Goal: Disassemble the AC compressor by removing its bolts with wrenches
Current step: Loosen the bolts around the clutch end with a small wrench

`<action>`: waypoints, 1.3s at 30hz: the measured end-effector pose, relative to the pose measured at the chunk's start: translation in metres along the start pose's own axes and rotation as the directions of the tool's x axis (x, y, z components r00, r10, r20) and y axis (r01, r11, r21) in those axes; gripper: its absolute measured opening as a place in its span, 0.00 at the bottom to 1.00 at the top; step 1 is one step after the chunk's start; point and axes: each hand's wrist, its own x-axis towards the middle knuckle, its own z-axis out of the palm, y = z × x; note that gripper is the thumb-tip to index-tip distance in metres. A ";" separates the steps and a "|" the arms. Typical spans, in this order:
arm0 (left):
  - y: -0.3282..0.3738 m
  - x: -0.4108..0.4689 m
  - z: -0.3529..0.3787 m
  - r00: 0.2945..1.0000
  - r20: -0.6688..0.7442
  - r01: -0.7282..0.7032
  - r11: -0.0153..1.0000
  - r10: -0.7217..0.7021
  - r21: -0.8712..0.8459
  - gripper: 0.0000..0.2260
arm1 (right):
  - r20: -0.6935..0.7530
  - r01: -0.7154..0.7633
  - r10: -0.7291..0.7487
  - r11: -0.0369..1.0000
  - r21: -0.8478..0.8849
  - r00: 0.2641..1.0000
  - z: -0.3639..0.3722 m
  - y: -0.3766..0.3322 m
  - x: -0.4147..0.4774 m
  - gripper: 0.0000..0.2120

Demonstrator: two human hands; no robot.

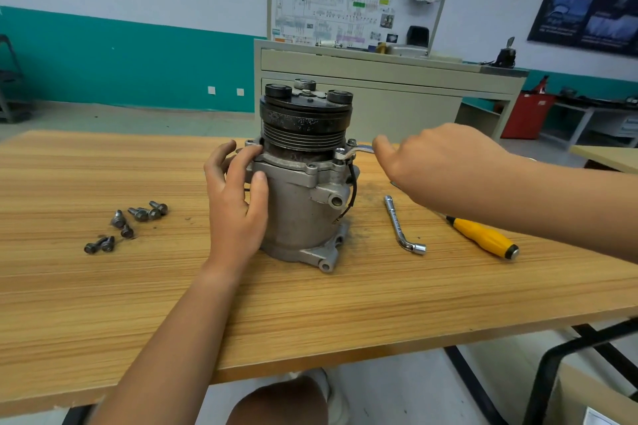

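Observation:
The grey AC compressor (300, 203) stands upright on the wooden table (310, 314), its black pulley on top. My left hand (238, 197) grips the left side of its body just under the flange. A silver wrench (355, 150) sits on a bolt at the flange's right edge. My right hand (438, 166) holds the wrench's handle, most of which is hidden behind the hand. Several removed bolts (127, 224) lie loose on the table to the left.
An L-shaped socket wrench (402, 226) lies right of the compressor. A yellow-handled screwdriver (483, 237) lies further right, partly under my right forearm. A grey cabinet (379, 79) with a training board stands behind the table. A black metal frame (566, 355) stands at the lower right.

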 end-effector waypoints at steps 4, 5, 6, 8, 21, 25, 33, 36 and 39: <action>0.001 0.000 0.000 1.000 0.008 0.013 1.000 -0.013 0.002 0.13 | -0.048 -0.001 0.000 1.000 -0.013 0.999 0.002 0.001 0.004 0.15; 0.001 0.000 0.000 1.000 0.008 0.013 1.000 -0.013 0.002 0.13 | -0.060 -0.005 0.005 1.000 -0.001 0.998 0.004 0.004 0.006 0.13; 0.001 0.000 0.000 1.000 0.007 0.013 1.000 -0.013 0.002 0.13 | -0.072 -0.013 0.015 1.000 0.027 0.997 0.007 0.007 0.008 0.11; 0.000 0.000 0.000 1.000 0.007 0.015 1.000 -0.015 0.000 0.13 | -0.084 -0.017 0.025 0.996 0.090 0.996 0.015 0.016 0.013 0.11; -0.003 0.000 0.000 1.000 0.004 0.016 1.000 -0.016 0.002 0.14 | -0.265 -0.101 0.207 0.926 0.364 0.942 0.059 -0.006 0.084 0.14; -0.001 0.000 0.000 0.999 0.016 0.028 1.000 -0.029 0.010 0.14 | -0.381 -0.240 0.444 0.846 0.476 0.811 0.059 0.009 0.055 0.12; -0.001 -0.001 0.001 1.000 0.020 0.020 1.000 -0.020 0.018 0.14 | 0.008 -0.353 0.412 0.772 0.529 0.911 0.001 -0.005 -0.028 0.10; -0.001 -0.001 0.000 1.000 0.023 0.014 1.000 -0.014 0.017 0.15 | 0.004 -0.322 0.357 0.839 0.439 0.934 -0.010 -0.011 -0.025 0.11; -0.002 -0.001 0.000 1.000 0.022 0.001 1.000 -0.001 0.019 0.14 | 0.035 -0.292 0.297 0.901 0.320 0.954 -0.018 -0.010 -0.019 0.13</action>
